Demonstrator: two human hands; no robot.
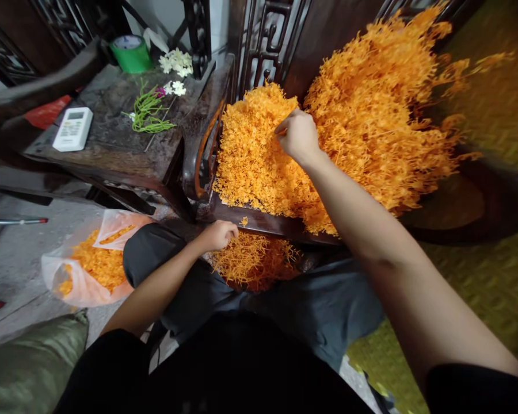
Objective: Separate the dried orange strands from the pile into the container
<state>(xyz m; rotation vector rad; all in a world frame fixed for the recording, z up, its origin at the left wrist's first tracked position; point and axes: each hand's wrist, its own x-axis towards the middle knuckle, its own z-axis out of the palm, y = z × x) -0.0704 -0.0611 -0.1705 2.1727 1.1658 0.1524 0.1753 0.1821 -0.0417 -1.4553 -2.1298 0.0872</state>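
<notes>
Heaped on the dark wooden seat is a thick pile of small orange flowers [254, 155], with a taller, stringier heap of orange sprigs [371, 109] to its right. My right hand [300, 137] is over the place where the two heaps meet, its fingers pinched together; their tips are partly hidden. Lower down, my left hand [220, 235] is closed, its fingertips curled near the seat's front edge. A single small orange flower [244, 221] shows just beyond those fingertips; whether they grip it is unclear. Below lies a bunch of orange stems [252, 259] between my knees.
On the left, a dark wooden side table [116, 155] bears a white remote control [73, 129], green tape [132, 54], green stems [149, 112] and white flowers [175, 63]. A plastic bag [54, 267] of orange pieces is on the floor near a green cushion [34, 362].
</notes>
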